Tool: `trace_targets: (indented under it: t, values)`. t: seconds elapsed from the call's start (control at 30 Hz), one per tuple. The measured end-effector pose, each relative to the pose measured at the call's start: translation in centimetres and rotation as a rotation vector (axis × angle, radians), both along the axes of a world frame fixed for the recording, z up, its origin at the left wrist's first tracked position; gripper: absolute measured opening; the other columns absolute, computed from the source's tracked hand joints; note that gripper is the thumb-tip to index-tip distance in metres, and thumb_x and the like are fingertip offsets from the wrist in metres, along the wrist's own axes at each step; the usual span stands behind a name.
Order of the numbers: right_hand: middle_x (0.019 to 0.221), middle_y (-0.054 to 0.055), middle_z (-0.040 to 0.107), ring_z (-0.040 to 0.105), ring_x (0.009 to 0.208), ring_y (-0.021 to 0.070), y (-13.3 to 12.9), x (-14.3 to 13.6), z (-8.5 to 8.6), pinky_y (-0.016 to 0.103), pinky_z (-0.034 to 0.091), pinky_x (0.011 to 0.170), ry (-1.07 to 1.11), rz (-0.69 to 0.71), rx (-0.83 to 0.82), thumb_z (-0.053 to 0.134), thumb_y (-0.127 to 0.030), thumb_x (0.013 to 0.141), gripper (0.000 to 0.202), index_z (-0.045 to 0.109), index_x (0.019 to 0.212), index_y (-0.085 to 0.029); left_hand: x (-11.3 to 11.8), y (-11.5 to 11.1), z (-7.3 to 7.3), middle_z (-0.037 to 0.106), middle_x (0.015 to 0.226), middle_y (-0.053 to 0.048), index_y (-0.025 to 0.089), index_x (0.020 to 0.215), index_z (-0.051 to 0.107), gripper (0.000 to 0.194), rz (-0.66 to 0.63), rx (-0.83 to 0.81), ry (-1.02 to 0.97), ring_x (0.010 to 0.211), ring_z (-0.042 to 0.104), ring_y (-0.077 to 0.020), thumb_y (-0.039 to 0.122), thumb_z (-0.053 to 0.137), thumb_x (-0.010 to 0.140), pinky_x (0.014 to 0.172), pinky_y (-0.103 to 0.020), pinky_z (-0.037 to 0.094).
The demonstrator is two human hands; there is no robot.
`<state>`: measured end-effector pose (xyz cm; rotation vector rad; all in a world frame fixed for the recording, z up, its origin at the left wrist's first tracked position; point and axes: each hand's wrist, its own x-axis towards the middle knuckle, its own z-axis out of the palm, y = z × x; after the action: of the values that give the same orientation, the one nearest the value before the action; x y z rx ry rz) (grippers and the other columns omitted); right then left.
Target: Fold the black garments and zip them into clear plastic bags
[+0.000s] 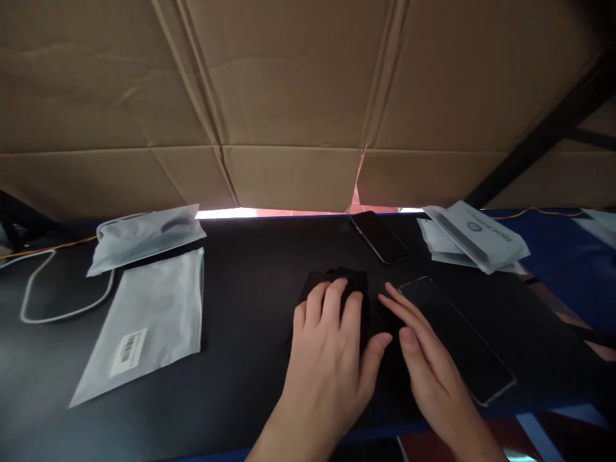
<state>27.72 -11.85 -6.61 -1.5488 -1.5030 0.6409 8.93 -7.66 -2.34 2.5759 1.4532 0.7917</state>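
Note:
A dark, cloth-like black bundle (359, 279) lies near the middle of the black tabletop. My left hand (327, 346) covers most of it, the fingers bent over its top and far side and the thumb apart on the right. Just to the right, my right hand (428, 359) is held on edge with its fingers stretched out and nothing in them. Behind and beside that hand is a clear-edged, phone-sized flat piece (457, 333), partly hidden by it. Farther back rests a dark smartphone (381, 237).
Two frosted zip bags (149, 237) (158, 301) lie on the left, the nearer with a barcode label (128, 351), beside a white cable (29, 295). Several whitish printed packets (481, 237) are stacked at the back right. A cardboard wall (289, 96) rises behind the black tabletop (240, 385).

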Motion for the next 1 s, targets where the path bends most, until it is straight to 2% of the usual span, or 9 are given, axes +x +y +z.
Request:
trace_targets:
  t: [0.07, 0.17, 0.27, 0.37, 0.43, 0.53, 0.67, 0.87, 1.0]
  values:
    - [0.174, -0.006, 0.049, 0.045, 0.161, 0.0257, 0.0, 0.0, 0.0, 0.060, 0.034, 0.135, 0.007, -0.013, 0.008, 0.045, -0.047, 0.117, 0.040, 0.059, 0.154, -0.050, -0.6, -0.1, -1.8, 0.054, 0.168, -0.019, 0.011, 0.159, 0.053, 0.061, -0.029, 0.047, 0.078, 0.156, 0.047, -0.0449, 0.052, 0.050, 0.113, 0.115, -0.065, 0.053]
    - [0.173, -0.005, 0.050, 0.046, 0.161, 0.0258, 0.0, -0.1, 0.0, 0.060, 0.036, 0.134, -0.025, -0.027, 0.003, 0.044, -0.046, 0.117, 0.041, 0.059, 0.155, -0.048, -1.1, -0.1, -3.3, 0.045, 0.176, -0.015, 0.012, 0.167, 0.045, 0.073, -0.039, 0.005, 0.154, 0.165, 0.036, -0.0428, 0.060, 0.042, 0.113, 0.126, -0.066, 0.045]
    - [0.174, -0.003, 0.049, 0.046, 0.161, 0.0264, 0.1, -0.3, 0.0, 0.058, 0.040, 0.132, -0.095, -0.006, -0.014, 0.045, -0.045, 0.117, 0.042, 0.058, 0.157, -0.045, -2.0, 0.5, -2.5, 0.047, 0.174, -0.014, 0.013, 0.166, 0.049, 0.072, -0.100, -0.058, 0.158, 0.164, 0.038, -0.0420, 0.061, 0.041, 0.113, 0.126, -0.066, 0.046]
    - [0.173, -0.002, 0.051, 0.048, 0.160, 0.0273, 0.2, -0.3, 0.1, 0.058, 0.042, 0.131, -0.156, 0.014, -0.019, 0.045, -0.045, 0.116, 0.043, 0.058, 0.157, -0.042, -5.6, 2.1, -0.2, 0.064, 0.162, -0.010, 0.022, 0.157, 0.061, 0.051, -0.094, -0.085, 0.074, 0.153, 0.057, -0.0326, 0.044, 0.038, 0.117, 0.124, -0.058, 0.052]
    - [0.172, -0.001, 0.052, 0.049, 0.159, 0.0286, 0.2, -0.3, 0.2, 0.059, 0.043, 0.130, -0.170, 0.017, -0.024, 0.046, -0.046, 0.116, 0.043, 0.060, 0.156, -0.042, -9.7, 3.5, 0.8, 0.071, 0.152, -0.011, 0.023, 0.145, 0.069, 0.046, 0.150, -0.056, 0.003, 0.144, 0.065, -0.0329, 0.044, 0.042, 0.114, 0.121, -0.055, 0.054]
    - [0.171, -0.002, 0.053, 0.050, 0.158, 0.0296, 0.1, -0.3, 0.3, 0.059, 0.046, 0.128, -0.170, 0.008, -0.040, 0.047, -0.048, 0.115, 0.042, 0.061, 0.154, -0.043, -16.2, 4.9, 0.9, 0.071, 0.149, -0.020, 0.017, 0.143, 0.068, 0.055, 0.480, -0.045, 0.145, 0.135, 0.070, -0.0435, 0.055, 0.050, 0.107, 0.113, -0.059, 0.056]
    - [0.170, -0.004, 0.054, 0.052, 0.156, 0.0293, 0.2, -0.1, 0.1, 0.056, 0.050, 0.125, -0.178, -0.001, -0.054, 0.050, -0.049, 0.114, 0.040, 0.061, 0.153, -0.046, -21.1, 4.3, -0.4, 0.075, 0.143, -0.015, 0.026, 0.134, 0.072, 0.053, 0.667, -0.115, 0.301, 0.108, 0.081, -0.0413, 0.065, 0.050, 0.105, 0.081, -0.049, 0.061]
    - [0.159, 0.000, 0.064, 0.061, 0.145, 0.0267, 0.0, -0.9, 0.8, 0.050, 0.056, 0.116, -0.300, 0.014, 0.205, 0.057, -0.029, 0.112, 0.033, 0.068, 0.142, -0.038, -17.9, 1.1, 1.2, 0.086, 0.116, -0.001, 0.032, 0.107, 0.080, 0.029, 0.554, -0.234, 0.261, 0.076, 0.082, -0.0257, 0.048, 0.056, 0.101, 0.061, -0.033, 0.051]
    - [0.146, -0.002, 0.075, 0.067, 0.127, 0.0234, -0.7, -4.9, 2.7, 0.040, 0.060, 0.104, -0.402, 0.256, 0.430, 0.055, -0.006, 0.104, 0.043, 0.070, 0.138, -0.029, -14.0, -0.6, 3.0, 0.085, 0.115, 0.001, 0.032, 0.097, 0.077, 0.034, 0.470, -0.196, 0.136, 0.070, 0.081, -0.0224, 0.047, 0.047, 0.100, 0.059, -0.032, 0.052]
